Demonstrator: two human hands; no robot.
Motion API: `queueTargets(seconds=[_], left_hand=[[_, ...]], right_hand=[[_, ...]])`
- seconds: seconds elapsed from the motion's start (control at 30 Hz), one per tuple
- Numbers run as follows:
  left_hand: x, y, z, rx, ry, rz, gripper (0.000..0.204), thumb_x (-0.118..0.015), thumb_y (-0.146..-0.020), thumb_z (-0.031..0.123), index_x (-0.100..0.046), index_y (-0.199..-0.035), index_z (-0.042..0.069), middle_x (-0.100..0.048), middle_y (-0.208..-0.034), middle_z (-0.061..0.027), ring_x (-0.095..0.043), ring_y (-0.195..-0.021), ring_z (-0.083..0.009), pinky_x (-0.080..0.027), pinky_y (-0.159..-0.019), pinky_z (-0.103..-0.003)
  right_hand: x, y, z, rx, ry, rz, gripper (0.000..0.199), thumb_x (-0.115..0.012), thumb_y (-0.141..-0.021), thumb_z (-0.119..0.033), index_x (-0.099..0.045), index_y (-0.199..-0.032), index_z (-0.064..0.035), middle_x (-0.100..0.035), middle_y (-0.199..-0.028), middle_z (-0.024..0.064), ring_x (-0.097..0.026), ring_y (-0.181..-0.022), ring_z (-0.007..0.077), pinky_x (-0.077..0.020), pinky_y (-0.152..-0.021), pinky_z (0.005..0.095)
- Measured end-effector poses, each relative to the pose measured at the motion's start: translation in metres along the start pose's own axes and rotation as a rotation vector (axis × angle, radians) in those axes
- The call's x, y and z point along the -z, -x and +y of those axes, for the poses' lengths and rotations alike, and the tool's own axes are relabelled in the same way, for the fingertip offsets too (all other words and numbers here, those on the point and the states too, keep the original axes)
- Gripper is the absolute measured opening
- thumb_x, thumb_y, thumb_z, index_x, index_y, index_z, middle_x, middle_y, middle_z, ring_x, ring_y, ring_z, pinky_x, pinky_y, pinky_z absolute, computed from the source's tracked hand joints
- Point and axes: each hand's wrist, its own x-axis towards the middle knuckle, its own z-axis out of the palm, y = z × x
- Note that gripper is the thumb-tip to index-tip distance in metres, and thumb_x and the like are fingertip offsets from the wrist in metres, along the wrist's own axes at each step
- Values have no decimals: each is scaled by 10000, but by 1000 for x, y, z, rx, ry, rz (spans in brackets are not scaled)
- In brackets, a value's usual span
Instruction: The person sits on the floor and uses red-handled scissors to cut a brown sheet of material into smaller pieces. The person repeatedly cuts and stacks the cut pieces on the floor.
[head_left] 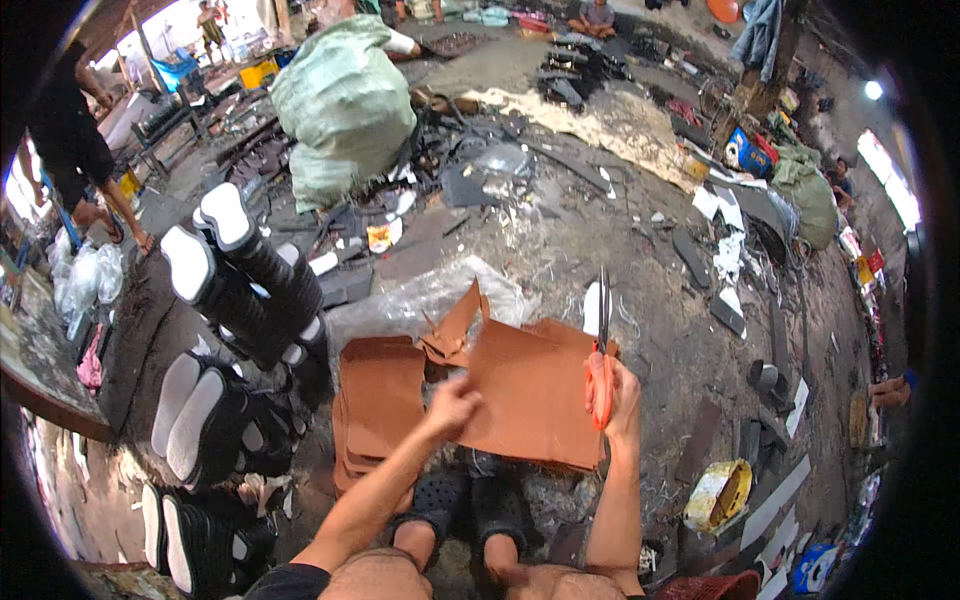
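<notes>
Nearest the wearer, a pair of dark clogs is worn on the feet, just beyond the knees. The right hand has its fingers wrapped around the handles of orange-handled scissors, blades pointing away from the body, at the right edge of a stack of brown sheets. The left hand is over the left edge of that stack, fingers curled inward; blur prevents telling whether they pinch anything. The brown sheets lie on the ground directly ahead of the feet, with a smaller brown pile to their left and angular brown offcuts at the far side. Clear plastic sheeting spreads beyond the smaller pile. Containers, right side: a red basket, cut by the lower edge, contents not determinable; a yellow container, open and stained, contents unclear. Left side: dark shoe soles with pale faces, in stacks; farther left, clear plastic bags, contents not distinguishable. Farther out, a large pale green sack stands bulging, its contents concealed. At far right, a second green sack sits near a blue container. Toward the far left is a yellow crate, its interior not visible.
</notes>
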Motion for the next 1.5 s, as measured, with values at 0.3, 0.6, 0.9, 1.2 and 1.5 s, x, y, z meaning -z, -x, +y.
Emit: queueTargets(seconds=[0.3,0.6,0.9,1.2,1.5], left_hand=[[112,92,54,-330,424,81,687,-614,-863,-45,-327,-1477,65,-499,-1407,-80,-508,-1254,-190,-420,-1040,-338],[73,130,105,-183,757,137,721,-681,-867,155,-331,-1488,47,-460,-1425,-131,-467,-1299,-272,-421,-1045,-384],[19,55,150,-895,626,573,910,-689,-781,-71,-194,-1536,47,-484,-1335,-95,-523,-1163,-168,-464,-928,-315],[58,71,110,-712,361,544,579,-790,-768,5,-504,-1272,15,-612,-1183,-69,-590,-1065,-161,-489,-915,-316],[59,87,116,-677,478,597,496,-712,-809,-46,-497,-1252,9,-613,-1161,-81,-595,-1053,-188,-488,-920,-338]], right_hand=[[-59,-9,38,-97,12,-555,476,-557,-959,-503,-594,-1031,-34,-570,-752,32,-582,-661,112,-453,-555,259],[-76,-10,24,-9,-38,-453,617,-582,-887,-635,-635,-958,-25,-534,-646,27,-579,-594,136,-459,-553,306],[-112,29,12,7,-259,-373,405,-668,-913,-449,-626,-795,-64,-456,-542,-45,-472,-437,57,-362,-391,231],[-93,-12,-3,65,24,-496,520,-561,-916,-607,-615,-994,-96,-506,-628,-12,-497,-527,71,-377,-489,258],[-105,-1,13,81,-129,-522,504,-643,-905,-519,-694,-981,-24,-605,-623,24,-522,-517,61,-405,-502,228]])
